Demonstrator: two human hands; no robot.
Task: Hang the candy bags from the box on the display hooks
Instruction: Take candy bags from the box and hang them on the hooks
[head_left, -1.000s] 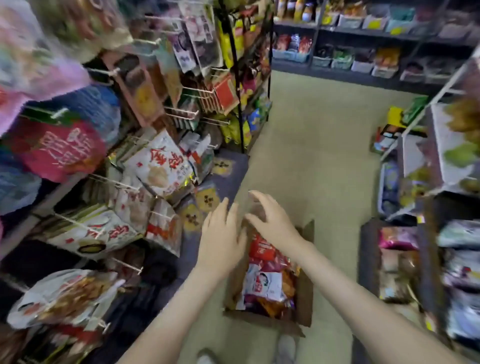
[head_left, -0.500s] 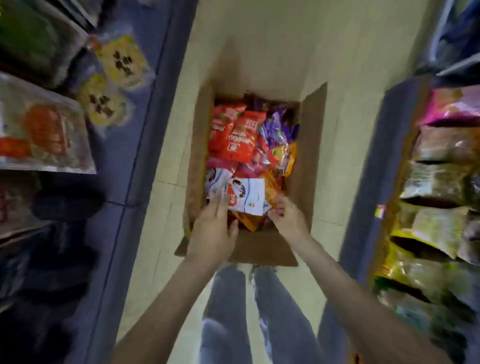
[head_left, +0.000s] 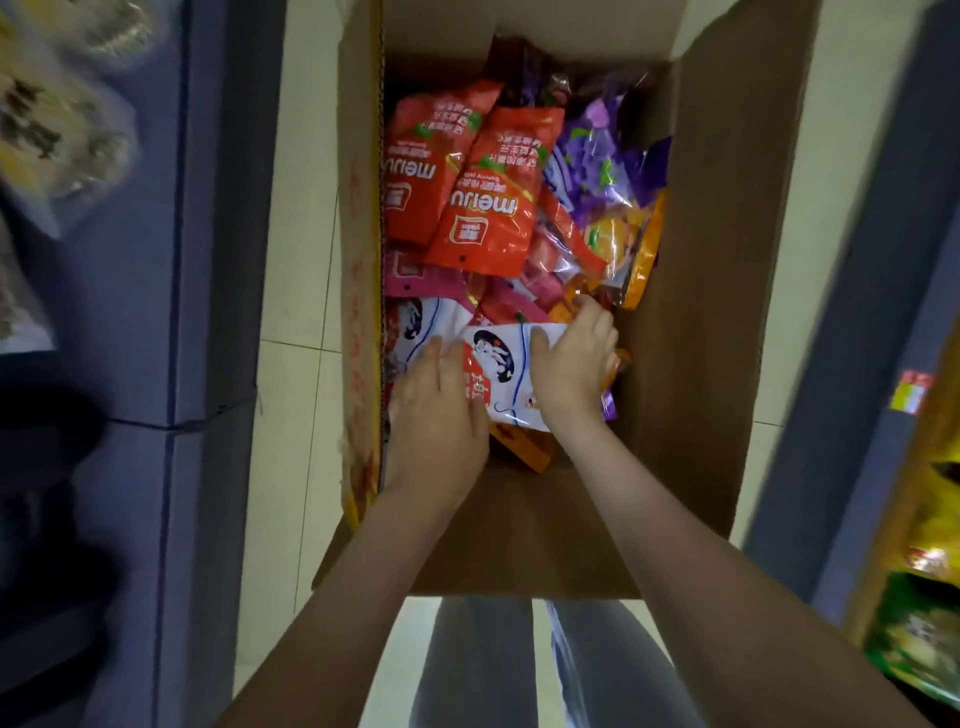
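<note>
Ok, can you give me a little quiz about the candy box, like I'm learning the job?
1. True or false: the left hand and the right hand are both inside the box.
2. What colour is the bag between the hands? A white, B green, C blue.
3. Fill in: the two meiju bags are ____.
Key: 1 true; 2 A, the white bag; 3 red.

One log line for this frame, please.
stage: reaching into box | left hand: flat on white bag | right hand: at the bag's right edge, grip unclear | lifted: nothing yet
</note>
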